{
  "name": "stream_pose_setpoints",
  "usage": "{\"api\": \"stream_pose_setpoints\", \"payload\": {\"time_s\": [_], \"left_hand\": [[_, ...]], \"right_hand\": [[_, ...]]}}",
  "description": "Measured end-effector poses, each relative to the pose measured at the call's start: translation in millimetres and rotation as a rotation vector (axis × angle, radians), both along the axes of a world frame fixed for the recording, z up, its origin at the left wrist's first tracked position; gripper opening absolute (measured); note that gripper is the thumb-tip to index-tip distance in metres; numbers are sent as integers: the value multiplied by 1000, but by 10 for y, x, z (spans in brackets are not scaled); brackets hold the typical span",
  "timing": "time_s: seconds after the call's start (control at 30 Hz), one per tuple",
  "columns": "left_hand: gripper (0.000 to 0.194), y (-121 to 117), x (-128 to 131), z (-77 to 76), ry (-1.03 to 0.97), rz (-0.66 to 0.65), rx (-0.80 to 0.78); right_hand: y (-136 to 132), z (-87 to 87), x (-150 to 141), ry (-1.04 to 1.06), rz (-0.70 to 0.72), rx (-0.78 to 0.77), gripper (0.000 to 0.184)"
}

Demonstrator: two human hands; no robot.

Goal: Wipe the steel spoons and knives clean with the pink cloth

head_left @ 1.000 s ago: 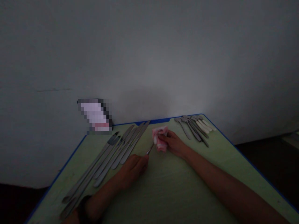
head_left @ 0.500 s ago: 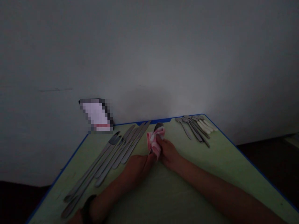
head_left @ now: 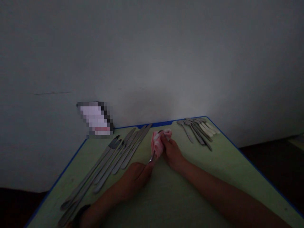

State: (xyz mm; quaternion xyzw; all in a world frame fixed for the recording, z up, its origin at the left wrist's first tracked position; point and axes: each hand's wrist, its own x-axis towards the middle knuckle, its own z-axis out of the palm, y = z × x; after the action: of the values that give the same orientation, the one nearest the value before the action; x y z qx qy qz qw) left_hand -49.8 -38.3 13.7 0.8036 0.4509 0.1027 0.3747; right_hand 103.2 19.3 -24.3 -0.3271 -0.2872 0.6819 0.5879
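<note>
In the head view, the left hand (head_left: 139,175) grips a metal utensil (head_left: 152,157); the right hand (head_left: 172,152) pinches a pink-and-white cloth (head_left: 158,144) around it. Both hands are mid-tabletop (head_left: 166,196), between knives (head_left: 128,148) on the left and assorted cutlery (head_left: 196,129) near the far-right edge, with bare surface towards the near side.

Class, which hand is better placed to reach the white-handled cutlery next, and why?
Probably the right hand: though holding the pink cloth, it is nearer the white-handled cutlery, while the left hand grips a metal handle farther away.
</note>
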Motion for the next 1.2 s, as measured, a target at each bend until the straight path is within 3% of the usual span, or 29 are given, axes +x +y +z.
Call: {"api": "stream_pose_setpoints", "payload": {"time_s": [0.33,0.57,0.7,0.9,1.03,1.2], "left_hand": [[52,-25,-40,-1,30,91,42],[57,-33,-23,-30,-49,45,-4],[57,-8,-18,-91,-75,91,-13],[46,60,-35,-113,-202,204,51],[44,40,-58,-92,-200,105,26],[43,22,-39,-118,-130,124,64]], "right_hand": [[39,45,85,5,199,-3,34],[42,6,117,-94,369,90,38],[57,-3,106,-106,327,91,39],[125,2,82,-13,93,77,39],[140,-9,84,-33,158,47,38],[119,2,90,7,165,25,35]]}}
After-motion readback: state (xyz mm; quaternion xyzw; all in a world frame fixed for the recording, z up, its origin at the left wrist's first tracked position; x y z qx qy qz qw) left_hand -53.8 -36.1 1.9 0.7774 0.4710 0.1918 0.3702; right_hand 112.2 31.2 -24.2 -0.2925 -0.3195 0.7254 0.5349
